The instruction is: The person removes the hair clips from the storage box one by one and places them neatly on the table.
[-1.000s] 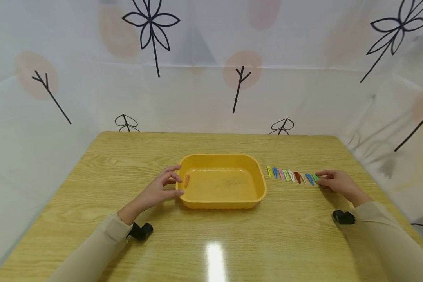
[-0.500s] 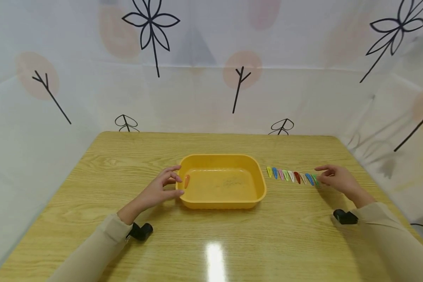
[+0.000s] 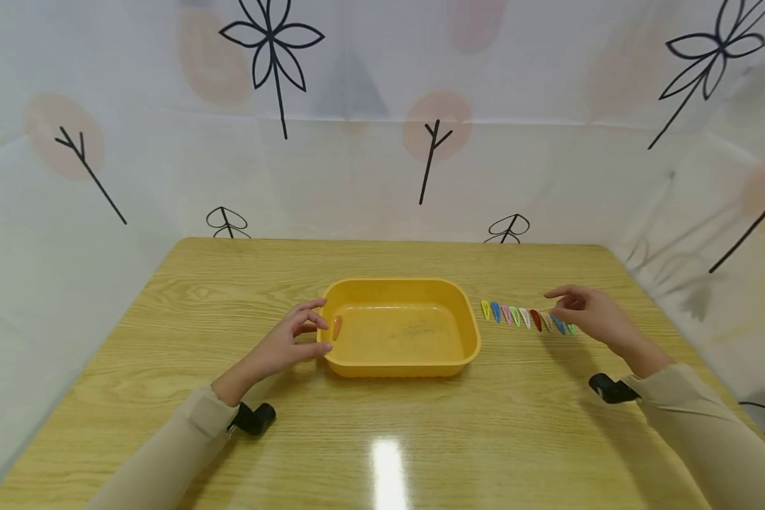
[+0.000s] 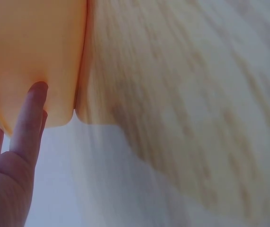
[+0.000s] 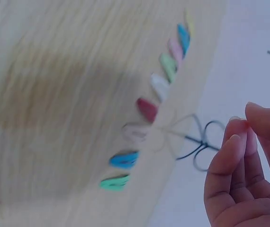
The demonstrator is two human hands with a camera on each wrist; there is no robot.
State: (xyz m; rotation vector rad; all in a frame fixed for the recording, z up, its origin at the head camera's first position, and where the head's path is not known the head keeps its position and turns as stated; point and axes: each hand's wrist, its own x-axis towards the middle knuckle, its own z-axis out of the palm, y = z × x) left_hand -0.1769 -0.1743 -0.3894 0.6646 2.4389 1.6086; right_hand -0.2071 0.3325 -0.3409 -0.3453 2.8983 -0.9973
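Note:
My left hand rests against the left end of a yellow plastic tray, its fingers and thumb spread along the rim. In the left wrist view a straight digit touches the tray's wall. An orange hair clip lies inside the tray near that end. Right of the tray runs a slanting row of several snap hair clips, from a yellow clip past a dark red clip to a green clip. Over the row's right end hovers my right hand, thumb close to the fingertips, with nothing visible between them.
Everything stands on a wood-grain table. A white patterned cloth hangs behind and at both sides. Black wrist cameras, such as the left camera, sit under the sleeves. A dark cable shows beyond the table's right edge.
My right hand has lifted off the green clip at the row's end and moved left over the neighbouring clips. The green clip stays on the table. My left hand and the tray hold still.

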